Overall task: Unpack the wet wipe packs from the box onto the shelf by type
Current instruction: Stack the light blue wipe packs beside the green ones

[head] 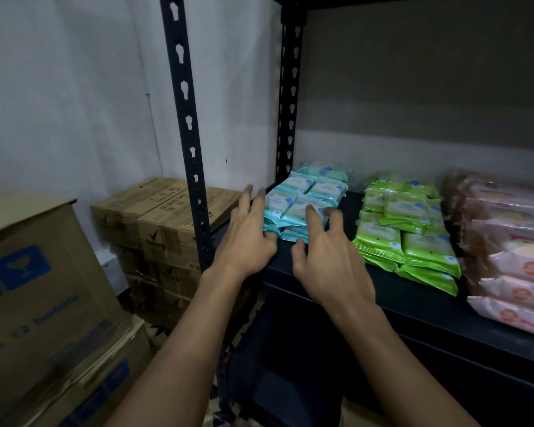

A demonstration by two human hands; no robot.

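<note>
Teal wipe packs, lime-green packs, pink packs, black shelf, brown blue-printed cartons.

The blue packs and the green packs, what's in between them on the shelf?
Nothing lies there. In the head view, a bare strip of dark shelf separates the blue packs from the green packs. The right hand is at the blue pile's front.
</note>
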